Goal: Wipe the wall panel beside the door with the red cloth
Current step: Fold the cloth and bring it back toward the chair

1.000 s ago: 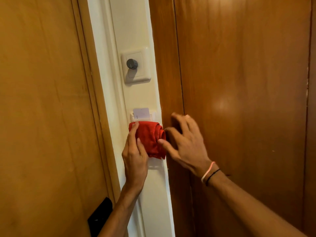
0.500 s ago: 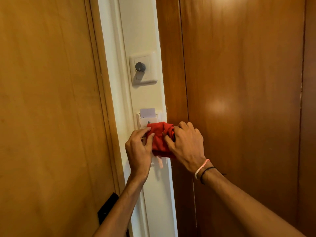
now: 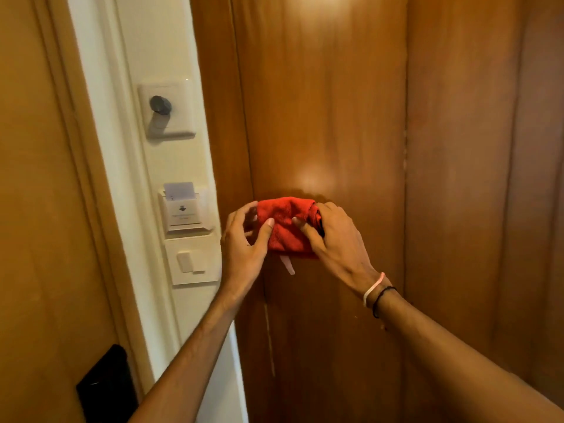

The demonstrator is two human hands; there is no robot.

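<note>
A folded red cloth with a small white tag hanging below it rests against the glossy wooden wall panel to the right of the white strip. My right hand grips the cloth's right end, fingers curled over it. At the cloth's left edge is my left hand, thumb on the fabric and fingers spread behind it. The wooden door fills the left side.
A narrow white wall strip between door and panel carries a dimmer knob plate, a key-card holder with a card in it, and a light switch. A black lock plate sits low on the door.
Both hands carried the cloth rightward, off the card holder on the white strip and onto the wooden panel. My right hand went from lying open on the panel to gripping the cloth.
</note>
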